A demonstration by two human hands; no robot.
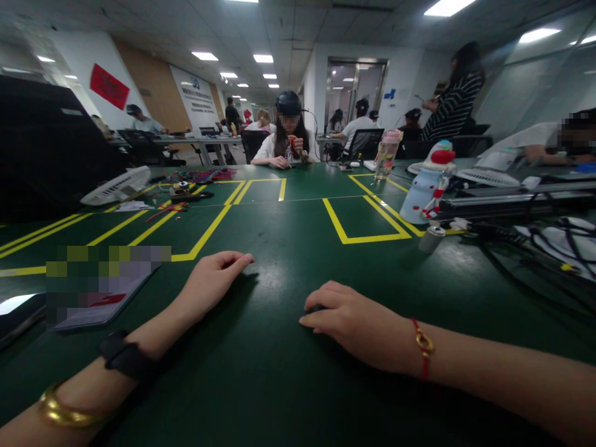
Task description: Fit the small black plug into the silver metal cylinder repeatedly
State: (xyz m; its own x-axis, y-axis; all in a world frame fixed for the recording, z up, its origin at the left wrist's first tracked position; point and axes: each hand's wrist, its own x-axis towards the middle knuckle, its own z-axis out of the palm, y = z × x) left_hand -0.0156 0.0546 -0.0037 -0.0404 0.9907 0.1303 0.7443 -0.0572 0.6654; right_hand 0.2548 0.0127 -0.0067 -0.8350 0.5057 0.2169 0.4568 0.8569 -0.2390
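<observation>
1. While both hands lie flat on the green table [279,385], neither one holds anything.
2. Left hand [212,282]: palm down near the table's near edge, left of centre, fingers together and loosely stretched, tips pointing right, resting on bare surface.
3. Left forearm carries a black wristband [125,357] and a gold bangle [60,411] further back toward the near-left corner.
4. Right hand [356,323]: palm down, right of centre by the near edge, fingers slightly curled and close together, tips pointing left, touching the table only.
5. Right wrist has a red cord bracelet [423,347] with a gold charm.
6. The two hands are apart, with bare table between the fingertips.
7. Nearest to the left hand: a flat card or phone [102,310], blurred out, just beside it toward the left edge; can't tell which.
8. Yellow tape lines [363,237] mark boxes across the middle of the table.
9. Right side, well away from the right hand: a small metal can [431,238], a white-and-blue bottle with red cap [426,189], black cables [535,248].
10. Left side, further back: a white fan [116,186] lying tilted, red and black wires [172,208].
11. Far edge: a pink bottle [387,154], and a person [286,139] seated opposite, handling something small.
</observation>
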